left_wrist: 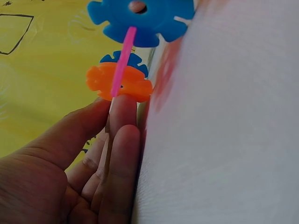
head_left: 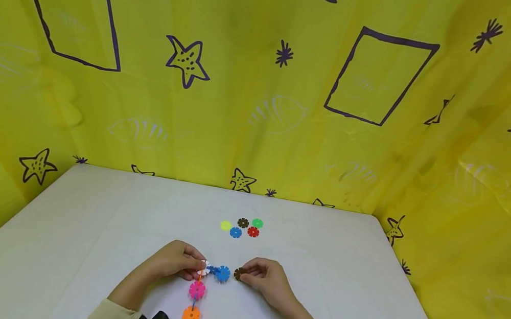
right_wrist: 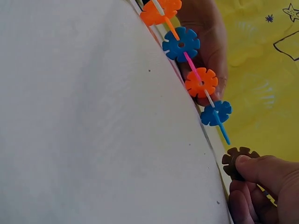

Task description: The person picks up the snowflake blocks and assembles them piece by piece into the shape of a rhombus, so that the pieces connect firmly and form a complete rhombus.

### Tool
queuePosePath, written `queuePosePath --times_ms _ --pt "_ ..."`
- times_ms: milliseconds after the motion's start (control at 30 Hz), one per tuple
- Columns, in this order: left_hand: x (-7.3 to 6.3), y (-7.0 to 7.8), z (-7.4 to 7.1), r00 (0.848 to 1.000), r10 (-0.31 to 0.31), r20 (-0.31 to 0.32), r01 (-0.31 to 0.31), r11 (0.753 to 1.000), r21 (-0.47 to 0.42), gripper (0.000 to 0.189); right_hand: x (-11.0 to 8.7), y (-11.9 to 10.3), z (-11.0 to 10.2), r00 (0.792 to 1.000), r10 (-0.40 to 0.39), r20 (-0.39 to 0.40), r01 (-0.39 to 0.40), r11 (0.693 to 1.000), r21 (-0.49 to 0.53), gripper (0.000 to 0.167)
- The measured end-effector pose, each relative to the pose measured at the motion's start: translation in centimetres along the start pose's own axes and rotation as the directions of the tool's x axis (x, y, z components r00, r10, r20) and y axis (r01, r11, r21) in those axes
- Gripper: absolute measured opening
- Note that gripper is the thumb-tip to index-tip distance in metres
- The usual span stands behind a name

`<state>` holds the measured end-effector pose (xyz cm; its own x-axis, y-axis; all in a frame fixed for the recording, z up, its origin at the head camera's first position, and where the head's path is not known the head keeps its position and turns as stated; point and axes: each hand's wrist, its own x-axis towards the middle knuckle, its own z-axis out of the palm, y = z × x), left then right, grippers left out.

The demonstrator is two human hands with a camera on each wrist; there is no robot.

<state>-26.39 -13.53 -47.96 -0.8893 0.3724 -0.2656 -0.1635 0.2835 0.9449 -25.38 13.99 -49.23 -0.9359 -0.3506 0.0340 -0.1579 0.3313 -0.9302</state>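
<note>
Partly assembled chain of discs (head_left: pixel 197 290): my left hand (head_left: pixel 176 261) pinches one white disc (head_left: pixel 204 269), while my right hand (head_left: pixel 268 280) grips a brown disc (head_left: pixel 237 274) just beside the chain's blue end (head_left: pixel 223 274), not yet joined. Beyond the chain, five loose discs (head_left: pixel 242 225) lie on the counter (head_left: pixel 139 210).

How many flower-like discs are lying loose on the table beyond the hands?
5, all notched round plastic: yellow disc at left, dark brown disc back centre, green disc back right, red disc in front of green, blue disc in front of brown. None looks hidden.
</note>
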Motion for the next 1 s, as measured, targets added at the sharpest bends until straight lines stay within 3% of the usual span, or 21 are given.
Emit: queuePosePath --times_ms 367,1000 --pt "0.1 -0.1 0.0 1.000 0.007 0.005 -0.007 1.000 -0.006 0.028 -0.1 0.1 1.1 1.000 0.000 -0.014 0.000 1.000 0.024 0.011" --pt "0.1 0.0 0.2 1.000 0.011 0.007 -0.011 1.000 0.012 0.026 -0.4 -0.5 1.9 0.998 -0.057 -0.040 0.056 0.998 -0.034 0.008"
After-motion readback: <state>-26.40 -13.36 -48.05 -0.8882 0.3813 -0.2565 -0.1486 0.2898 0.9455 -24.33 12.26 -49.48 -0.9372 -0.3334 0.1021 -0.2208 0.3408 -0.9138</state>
